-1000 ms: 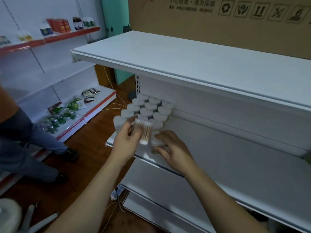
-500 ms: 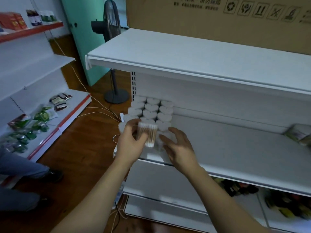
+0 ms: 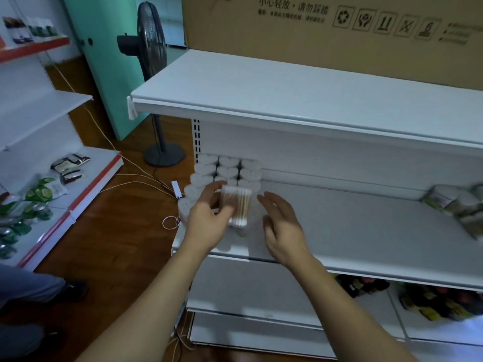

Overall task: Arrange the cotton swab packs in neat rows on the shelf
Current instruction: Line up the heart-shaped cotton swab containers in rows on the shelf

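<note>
Step in hand: placing stage, judged; one cotton swab pack is carried above the front left of the shelf, not yet set down.
Left hand: the pack is gripped, fingers curled round its left side, thumb across its front.
Right hand: nothing is held; fingers are loosely spread, palm turned toward the pack, just beside it and apart from it.
Pack location: held upright, swab sticks visible through the clear wall, in front of the heart-lidded packs already ranked against the back left corner.
Rows so far: three columns are seen at the back; the front packs are partly hidden by the hands.
Next move, judged: the pack is to be lowered into the gap at the front of the block and squared against its neighbours; the free hand is likely needed to steady them.
Change from half a second ago: the right hand is lifted off the shelf packs and opened; more of the shelf's right side is brought into view, with the other packets there.
</note>
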Action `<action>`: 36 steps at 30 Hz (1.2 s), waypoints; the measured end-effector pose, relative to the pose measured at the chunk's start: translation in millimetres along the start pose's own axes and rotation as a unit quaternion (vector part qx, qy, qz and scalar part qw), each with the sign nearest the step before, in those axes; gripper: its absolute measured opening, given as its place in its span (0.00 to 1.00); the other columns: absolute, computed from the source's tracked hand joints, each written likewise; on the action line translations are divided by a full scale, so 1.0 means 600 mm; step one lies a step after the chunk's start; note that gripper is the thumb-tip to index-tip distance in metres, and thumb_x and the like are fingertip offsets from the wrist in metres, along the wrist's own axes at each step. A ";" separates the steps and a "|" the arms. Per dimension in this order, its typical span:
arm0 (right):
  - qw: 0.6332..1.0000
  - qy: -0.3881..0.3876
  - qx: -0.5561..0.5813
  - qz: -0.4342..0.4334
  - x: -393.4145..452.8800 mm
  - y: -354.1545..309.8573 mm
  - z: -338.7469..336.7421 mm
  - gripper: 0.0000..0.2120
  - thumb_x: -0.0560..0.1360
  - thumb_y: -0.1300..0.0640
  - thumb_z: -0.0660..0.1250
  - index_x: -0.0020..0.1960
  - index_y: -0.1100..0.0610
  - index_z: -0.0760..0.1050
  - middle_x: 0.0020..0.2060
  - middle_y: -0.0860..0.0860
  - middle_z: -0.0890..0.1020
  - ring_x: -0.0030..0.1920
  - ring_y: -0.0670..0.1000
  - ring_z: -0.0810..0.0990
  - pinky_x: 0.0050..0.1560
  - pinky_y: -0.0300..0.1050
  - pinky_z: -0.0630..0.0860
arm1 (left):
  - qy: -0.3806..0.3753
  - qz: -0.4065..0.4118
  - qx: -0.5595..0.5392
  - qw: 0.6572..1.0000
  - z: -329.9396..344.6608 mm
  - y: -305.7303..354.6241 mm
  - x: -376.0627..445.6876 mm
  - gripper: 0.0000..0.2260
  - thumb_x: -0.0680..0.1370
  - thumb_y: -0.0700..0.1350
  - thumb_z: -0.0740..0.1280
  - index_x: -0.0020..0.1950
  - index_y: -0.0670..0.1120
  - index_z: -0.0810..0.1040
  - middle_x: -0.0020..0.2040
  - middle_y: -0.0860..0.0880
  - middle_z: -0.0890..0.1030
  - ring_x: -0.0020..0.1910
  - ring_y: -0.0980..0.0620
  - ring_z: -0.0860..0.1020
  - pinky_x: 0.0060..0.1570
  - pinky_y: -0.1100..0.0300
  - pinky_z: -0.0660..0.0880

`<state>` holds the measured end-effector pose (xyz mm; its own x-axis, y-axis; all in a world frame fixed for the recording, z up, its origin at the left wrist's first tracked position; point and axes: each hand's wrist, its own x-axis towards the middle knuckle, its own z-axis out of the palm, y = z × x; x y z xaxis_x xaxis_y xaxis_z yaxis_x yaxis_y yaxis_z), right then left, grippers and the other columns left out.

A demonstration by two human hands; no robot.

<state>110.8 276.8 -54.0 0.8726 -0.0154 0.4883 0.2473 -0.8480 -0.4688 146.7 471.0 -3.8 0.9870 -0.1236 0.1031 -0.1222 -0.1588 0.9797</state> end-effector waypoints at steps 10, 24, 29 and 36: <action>0.933 -0.040 0.335 0.121 0.034 -0.029 -0.107 0.19 0.74 0.55 0.72 0.64 0.49 0.77 0.60 0.47 0.82 0.61 0.49 0.80 0.64 0.50 0.77 | -0.111 -0.173 -0.215 0.955 0.077 0.043 0.027 0.07 0.82 0.38 0.64 0.58 0.40 0.78 0.51 0.38 0.83 0.47 0.42 0.81 0.49 0.50 0.78; 0.986 0.018 0.074 0.150 0.074 0.129 -0.037 0.19 0.73 0.50 0.75 0.59 0.55 0.74 0.58 0.52 0.76 0.48 0.55 0.80 0.45 0.45 0.77 | -0.092 0.114 0.451 0.881 0.124 -0.013 0.093 0.22 0.81 0.53 0.58 0.71 0.45 0.74 0.72 0.43 0.72 0.73 0.40 0.67 0.70 0.48 0.65; 0.997 -0.011 -0.045 0.065 0.054 0.156 0.021 0.21 0.77 0.53 0.69 0.67 0.56 0.71 0.67 0.64 0.74 0.52 0.64 0.82 0.43 0.53 0.80 | -0.179 0.083 0.545 0.815 0.115 -0.038 0.099 0.34 0.80 0.64 0.53 0.82 0.52 0.50 0.83 0.50 0.46 0.81 0.47 0.40 0.79 0.44 0.42; 0.976 -0.127 -0.153 0.091 0.104 0.162 0.025 0.37 0.74 0.60 0.63 0.81 0.51 0.54 0.74 0.61 0.66 0.69 0.66 0.67 0.57 0.61 0.77 | -0.197 0.082 0.582 0.785 0.110 -0.041 0.106 0.38 0.81 0.66 0.54 0.83 0.51 0.43 0.83 0.49 0.40 0.81 0.46 0.36 0.78 0.42 0.38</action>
<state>195.7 201.3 -80.3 0.9763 -0.0816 0.2005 -0.0250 -0.9626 -0.2699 205.7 402.1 -32.8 0.8672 -0.4923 -0.0744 -0.4830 -0.8681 0.1143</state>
